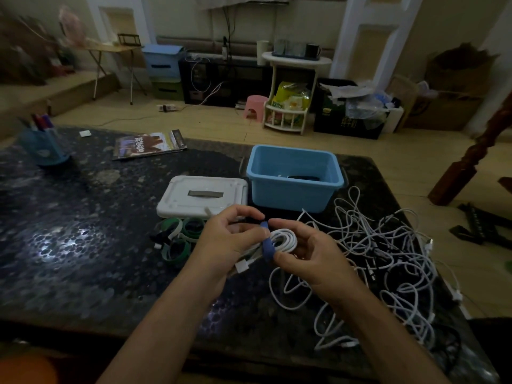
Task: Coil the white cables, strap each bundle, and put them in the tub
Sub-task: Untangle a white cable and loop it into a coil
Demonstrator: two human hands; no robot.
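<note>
Both hands (235,236) (307,256) pinch the coiled cable (285,239) (blue strap (267,245) around it).

Lots of background clutter sitting around here. A blue pen cup (45,149) with markers is standing at the far left of the dark speckled table (83,217), and a magazine (151,144) is lying flat further right. Across the floor, a pink stool (255,106) is sitting beside a white rack (291,106) that's holding yellow-green packets. A power strip (166,107) is lying on the floor, and a blue crate (163,60) is stacked by the wall.
</note>
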